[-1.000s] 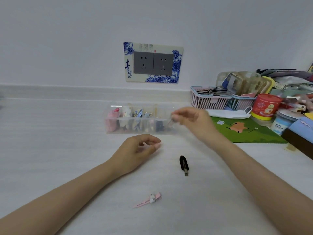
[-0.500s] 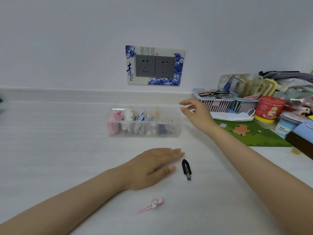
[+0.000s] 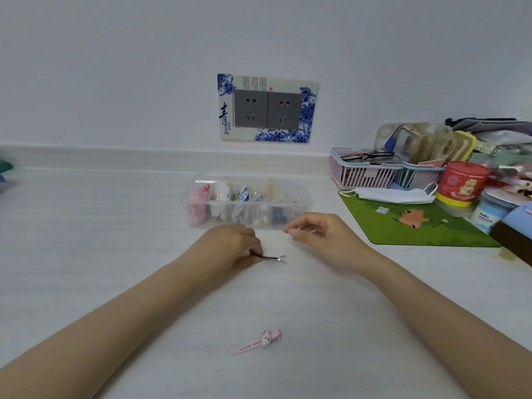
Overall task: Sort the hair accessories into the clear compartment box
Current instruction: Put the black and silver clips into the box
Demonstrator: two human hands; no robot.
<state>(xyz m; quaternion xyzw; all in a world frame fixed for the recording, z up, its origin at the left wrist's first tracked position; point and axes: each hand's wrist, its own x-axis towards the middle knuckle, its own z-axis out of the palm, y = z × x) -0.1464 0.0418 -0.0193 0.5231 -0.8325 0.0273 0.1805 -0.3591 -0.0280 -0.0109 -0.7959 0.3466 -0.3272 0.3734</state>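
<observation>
The clear compartment box stands on the white table with several hair accessories in its left and middle sections. Just in front of it, my left hand pinches the black hair clip, whose metal tip sticks out to the right just above the table. My right hand hovers beside the clip's tip with loosely curled fingers and holds nothing. A pink clip with a small white figure lies alone on the table nearer to me.
A green mat lies to the right with a white face mask on it. Behind stand pink and blue baskets, a red tub and other clutter. A wall socket sits above the box.
My left hand has closed on the black clip and lifted it off the table. My right hand came back from the box's right end to a spot beside the clip.
</observation>
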